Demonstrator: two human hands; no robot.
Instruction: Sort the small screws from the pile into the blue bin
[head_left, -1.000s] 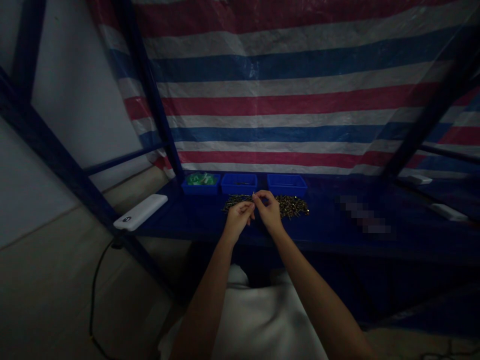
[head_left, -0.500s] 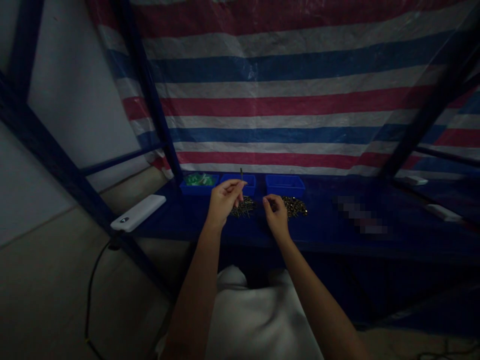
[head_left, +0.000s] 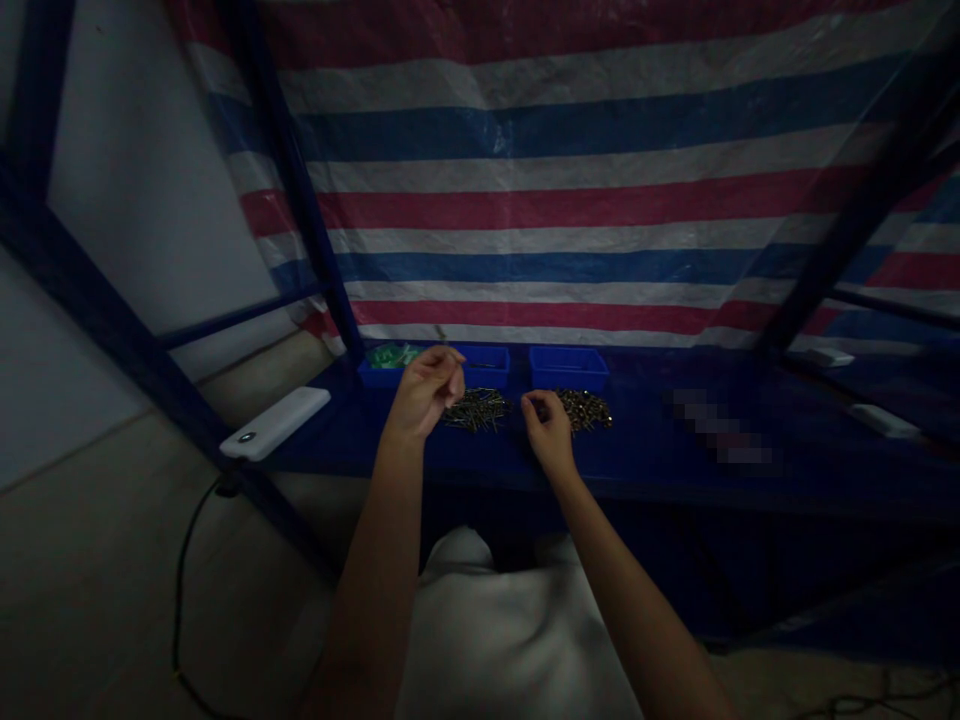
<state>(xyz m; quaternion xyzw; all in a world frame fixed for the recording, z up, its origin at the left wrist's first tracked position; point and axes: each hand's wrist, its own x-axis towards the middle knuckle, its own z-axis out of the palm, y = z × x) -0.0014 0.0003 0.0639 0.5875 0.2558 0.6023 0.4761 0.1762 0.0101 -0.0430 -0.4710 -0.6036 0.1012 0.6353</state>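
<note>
The left hand (head_left: 429,388) pinches a blurred thin metal piece (head_left: 441,332), which juts toward eleven o'clock; a heap of thin pins (head_left: 480,410) lies at its four o'clock; the right hand (head_left: 549,425) curls narrowly, contents impossible to tell; a brassy pile (head_left: 590,409) sits at its two o'clock.

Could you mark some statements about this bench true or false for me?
1. The left hand holds a thin piece. True, though blurred.
2. Green items are in the rightmost bin. False: the green items are in the leftmost bin.
3. A left pile and a right pile of metal pieces lie on the table. True.
4. The striped sheet lies flat. False: the striped sheet hangs behind the table.
5. The right hand is near the right pile. True.
</note>
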